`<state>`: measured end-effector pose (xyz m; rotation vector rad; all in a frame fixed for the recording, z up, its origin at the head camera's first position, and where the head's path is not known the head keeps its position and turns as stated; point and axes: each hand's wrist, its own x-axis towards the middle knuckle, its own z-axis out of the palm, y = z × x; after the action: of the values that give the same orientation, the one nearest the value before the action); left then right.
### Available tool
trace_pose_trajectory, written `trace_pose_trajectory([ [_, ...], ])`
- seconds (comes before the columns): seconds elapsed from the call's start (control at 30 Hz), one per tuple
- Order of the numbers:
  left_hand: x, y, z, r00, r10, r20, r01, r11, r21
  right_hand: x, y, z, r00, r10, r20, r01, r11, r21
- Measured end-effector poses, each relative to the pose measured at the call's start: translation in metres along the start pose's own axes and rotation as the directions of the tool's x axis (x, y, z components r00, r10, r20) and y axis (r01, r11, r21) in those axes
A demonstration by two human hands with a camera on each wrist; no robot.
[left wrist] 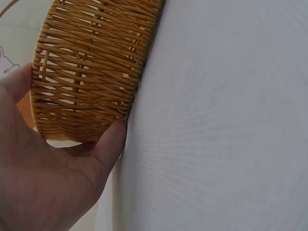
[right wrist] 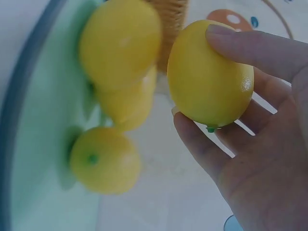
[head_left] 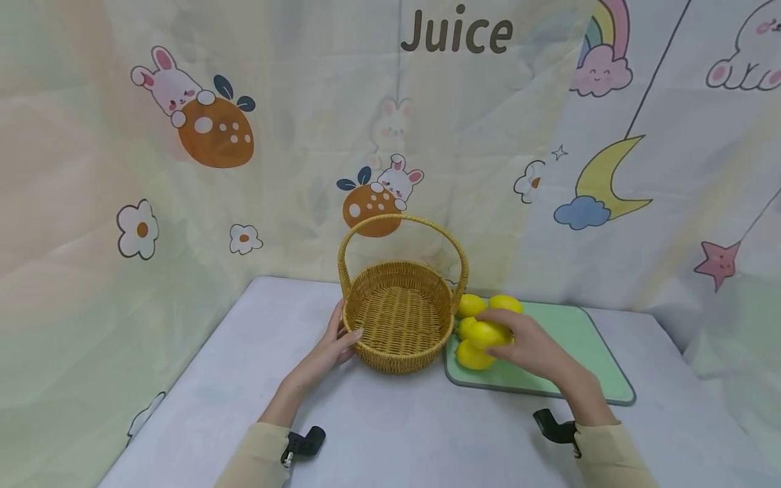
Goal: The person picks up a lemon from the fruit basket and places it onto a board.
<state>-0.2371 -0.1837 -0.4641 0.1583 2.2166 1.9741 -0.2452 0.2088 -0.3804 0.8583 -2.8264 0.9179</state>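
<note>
A yellow lemon [right wrist: 210, 72] with a small green tip is held between the thumb and fingers of my right hand [head_left: 533, 346], raised over the other lemons [head_left: 474, 355]. Those lie together at the left end of a green cutting board [head_left: 567, 346]. Just left of the board stands a round wicker basket [head_left: 399, 318] with a tall arched handle; its inside shows only woven bottom and walls. My left hand [head_left: 332, 346] grips the basket's left side. In the left wrist view its thumb [left wrist: 111, 142] presses low on the woven wall, the other fingers partly hidden behind it.
A pale table [head_left: 390, 427] carries the basket and board. Behind it hangs a printed cloth [head_left: 305, 135] with cartoon rabbits and the word "Juice". Each wrist wears a black camera mount, one [head_left: 305, 444] on the left and one [head_left: 555, 428] on the right.
</note>
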Motion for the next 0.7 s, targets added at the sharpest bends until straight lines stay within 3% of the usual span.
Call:
trace_pose_trajectory([
  [0.53,-0.004,0.004,0.001,1.000,-0.015,-0.013,0.015,1.000,0.005,-0.031,0.027,0.003,0.996,0.074,-0.050,-0.078,0.994,-0.070],
  [0.7,-0.002,0.002,0.001,1.000,-0.017,-0.005,0.017,1.000,0.001,-0.040,0.028,0.010,0.993,0.108,-0.042,-0.114,0.981,-0.156],
])
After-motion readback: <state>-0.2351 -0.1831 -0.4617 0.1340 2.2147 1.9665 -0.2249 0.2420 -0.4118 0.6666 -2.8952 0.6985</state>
